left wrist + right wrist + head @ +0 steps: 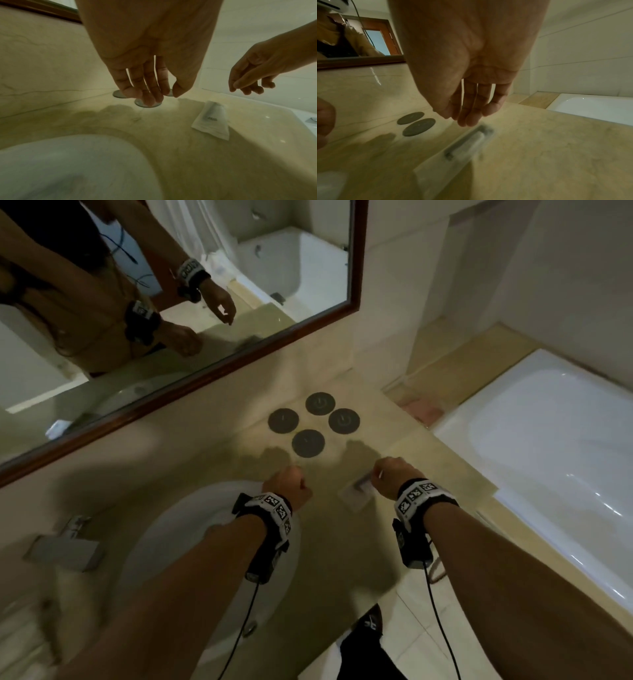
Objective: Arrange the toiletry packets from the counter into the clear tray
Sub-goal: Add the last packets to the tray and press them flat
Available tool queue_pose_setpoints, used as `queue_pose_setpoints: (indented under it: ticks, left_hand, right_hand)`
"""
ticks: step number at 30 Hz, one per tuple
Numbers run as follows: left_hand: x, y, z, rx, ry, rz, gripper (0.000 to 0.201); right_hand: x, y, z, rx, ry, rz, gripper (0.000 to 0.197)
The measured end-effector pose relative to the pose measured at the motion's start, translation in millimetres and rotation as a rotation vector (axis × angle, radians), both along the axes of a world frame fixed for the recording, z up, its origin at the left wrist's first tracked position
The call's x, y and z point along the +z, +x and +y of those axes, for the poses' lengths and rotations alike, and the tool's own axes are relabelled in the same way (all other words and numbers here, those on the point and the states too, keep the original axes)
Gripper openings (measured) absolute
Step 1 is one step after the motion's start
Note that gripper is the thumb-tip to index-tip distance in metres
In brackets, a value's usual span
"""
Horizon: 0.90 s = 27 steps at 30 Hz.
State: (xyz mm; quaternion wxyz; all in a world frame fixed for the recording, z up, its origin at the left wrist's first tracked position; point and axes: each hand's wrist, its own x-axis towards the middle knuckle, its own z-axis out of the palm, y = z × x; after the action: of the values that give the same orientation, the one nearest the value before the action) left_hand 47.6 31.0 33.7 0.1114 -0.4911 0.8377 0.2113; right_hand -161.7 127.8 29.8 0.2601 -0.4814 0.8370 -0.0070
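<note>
Hovering over packet: both hands, fingers loose, each grip empty

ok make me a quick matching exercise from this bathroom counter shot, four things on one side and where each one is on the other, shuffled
Things:
1. white packet
2. four dark round coasters
3. bathtub
4. sink basin

Places:
A. beyond the counter's end, on the right
B. set into the counter under the left forearm
C. flat on the counter below the right hand
D. clustered near the wall, past both hands

Pairs: 1-C, 2-D, 3-A, 4-B
</note>
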Motion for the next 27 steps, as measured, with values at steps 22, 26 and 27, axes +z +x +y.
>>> queue_pose_setpoints:
  ticks: [22,26,27]
  left_hand:
    - [-65,-148,29,0.067,0.209,-0.062,0.064]
    - [-58,-147,24,0.003,0.218,-0.146,0.059]
    - [-56,-144,23,-0.010,0.217,-0.162,0.058]
  right_hand:
    - [-24,-143,21,-0.046,-0.027,-0.033,0.019]
    - [-24,-141,16,-0.021,-0.027,-0.042,0.017]
    - [-24,-138,14,-0.011,-0.029,-0.043,0.017]
